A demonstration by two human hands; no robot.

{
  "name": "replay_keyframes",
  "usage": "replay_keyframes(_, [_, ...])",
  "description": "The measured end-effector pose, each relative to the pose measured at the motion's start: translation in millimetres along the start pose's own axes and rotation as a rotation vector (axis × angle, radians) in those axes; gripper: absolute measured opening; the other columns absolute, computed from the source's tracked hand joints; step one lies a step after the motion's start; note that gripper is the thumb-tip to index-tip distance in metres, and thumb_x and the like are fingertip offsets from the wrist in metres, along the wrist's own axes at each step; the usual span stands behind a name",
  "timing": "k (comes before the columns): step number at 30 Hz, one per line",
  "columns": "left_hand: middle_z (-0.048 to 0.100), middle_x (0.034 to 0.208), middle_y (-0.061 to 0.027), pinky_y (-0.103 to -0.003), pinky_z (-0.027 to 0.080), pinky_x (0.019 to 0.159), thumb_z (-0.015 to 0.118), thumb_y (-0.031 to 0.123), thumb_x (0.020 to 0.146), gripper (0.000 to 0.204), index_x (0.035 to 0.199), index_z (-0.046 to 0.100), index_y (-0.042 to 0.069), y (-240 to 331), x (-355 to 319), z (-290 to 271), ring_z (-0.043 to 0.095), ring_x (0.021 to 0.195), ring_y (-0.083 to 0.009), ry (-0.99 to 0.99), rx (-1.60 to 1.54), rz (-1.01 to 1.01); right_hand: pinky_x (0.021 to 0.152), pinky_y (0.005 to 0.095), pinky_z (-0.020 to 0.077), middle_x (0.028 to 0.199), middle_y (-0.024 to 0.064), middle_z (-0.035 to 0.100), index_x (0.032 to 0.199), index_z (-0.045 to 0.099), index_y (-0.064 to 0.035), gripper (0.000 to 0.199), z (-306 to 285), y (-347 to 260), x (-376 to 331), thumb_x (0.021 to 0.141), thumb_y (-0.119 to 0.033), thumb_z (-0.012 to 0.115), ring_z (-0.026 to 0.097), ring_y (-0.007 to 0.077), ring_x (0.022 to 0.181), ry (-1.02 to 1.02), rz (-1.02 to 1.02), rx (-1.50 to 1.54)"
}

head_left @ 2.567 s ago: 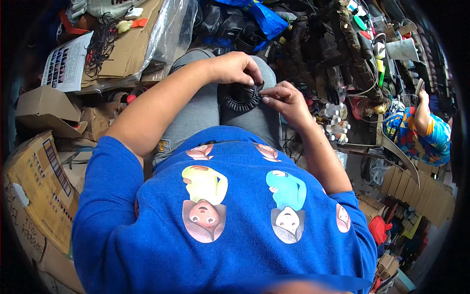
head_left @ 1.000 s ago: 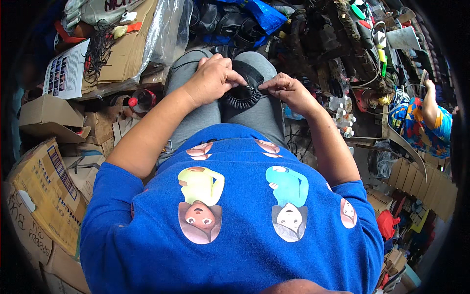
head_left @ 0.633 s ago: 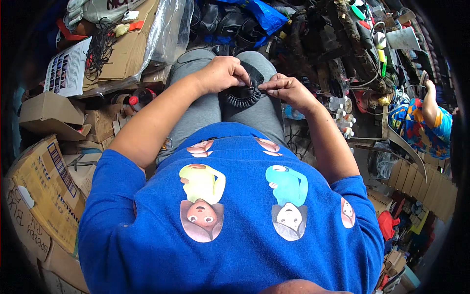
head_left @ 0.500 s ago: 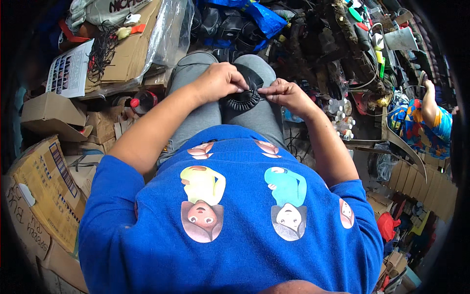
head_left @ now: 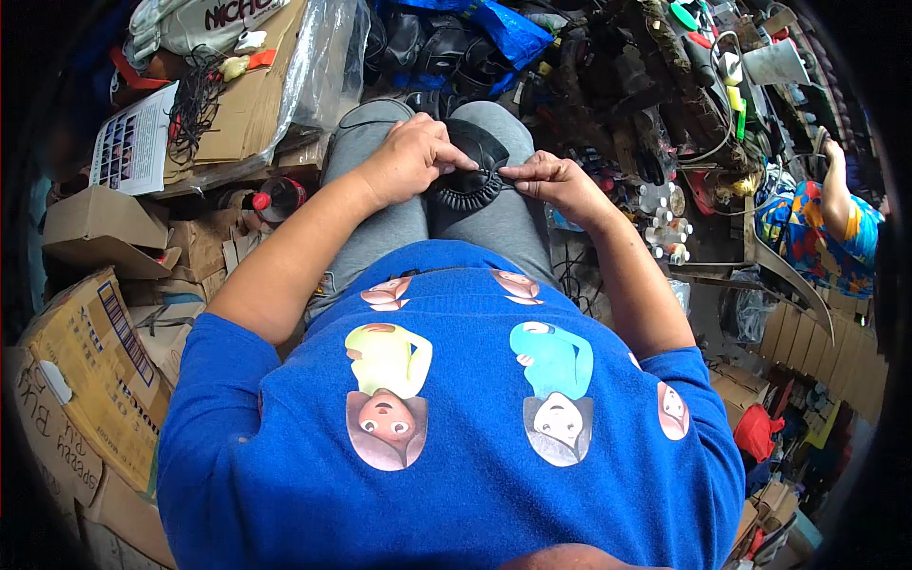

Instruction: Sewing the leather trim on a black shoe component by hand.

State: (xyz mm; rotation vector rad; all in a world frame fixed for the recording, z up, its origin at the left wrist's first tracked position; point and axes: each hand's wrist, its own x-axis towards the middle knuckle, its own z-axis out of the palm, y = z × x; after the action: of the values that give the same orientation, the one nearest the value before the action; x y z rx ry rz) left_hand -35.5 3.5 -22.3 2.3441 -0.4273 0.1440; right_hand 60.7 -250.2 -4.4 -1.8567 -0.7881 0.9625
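Here, a black ribbed boot (head_left: 467, 176) of rubber lies on the lap, across the gap between the two grey-trousered knees (head_left: 380, 142), roughly midway along the thighs. It looks rounded and domed, with its pleated rim turned toward the body and its smooth crown toward the knees; its long axis seems to run left to right, though the hands cover both ends and I cannot tell for sure. The left hand (head_left: 410, 157) is curled nearly closed over the boot's left side, thumb and forefinger pinched on its upper edge. The right hand (head_left: 551, 178) is likewise almost closed, fingertips pinching the boot's right edge, knuckles up. The two hands sit close together, just apart, with the boot between them. Cardboard boxes (head_left: 85, 351) are stacked at the left, a clear plastic sheet (head_left: 323, 57) lies beyond the left knee, and a tangle of dark parts (head_left: 655, 85) fills the upper right. Another person (head_left: 826, 218) in a bright patterned shirt is at the far right.
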Motion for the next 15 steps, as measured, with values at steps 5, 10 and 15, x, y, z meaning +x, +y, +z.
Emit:
replay_keyframes(5, [0.058,0.078,-0.0027,-0.034,0.043,0.079,0.068,0.007,0.072,0.025,0.093,0.074,0.019,3,1,1,0.052,0.084,-0.0232,0.000,-0.020,-0.032,0.082,0.0228,0.0408,0.088,-0.0024,0.055,0.110,0.069,-0.0106,0.027,3,3,1,0.083,-0.008,0.067,0.051,0.0087,0.088,0.031,0.058,0.047])
replay_keyframes(10, [0.062,0.075,-0.0040,-0.031,0.045,0.072,0.070,0.006,0.072,0.015,0.087,0.069,0.008,9,9,10,0.058,0.073,-0.0172,0.002,-0.212,-0.154,0.084,0.0223,0.0431,0.093,-0.0029,0.063,0.109,0.068,-0.0069,0.025,10,-2,2,0.084,-0.010,0.068,0.056,0.0069,0.090,0.066,0.115,0.257])
replay_keyframes(15, [0.064,0.074,-0.0058,-0.026,0.047,0.064,0.069,0.005,0.074,0.012,0.084,0.064,0.003,20,12,19,0.059,0.067,-0.0108,0.010,-0.386,-0.351,0.077,0.0220,0.0470,0.090,0.0004,0.067,0.107,0.068,-0.0048,0.025,15,-11,5,0.083,-0.011,0.070,0.058,0.0060,0.081,0.101,0.144,0.300])
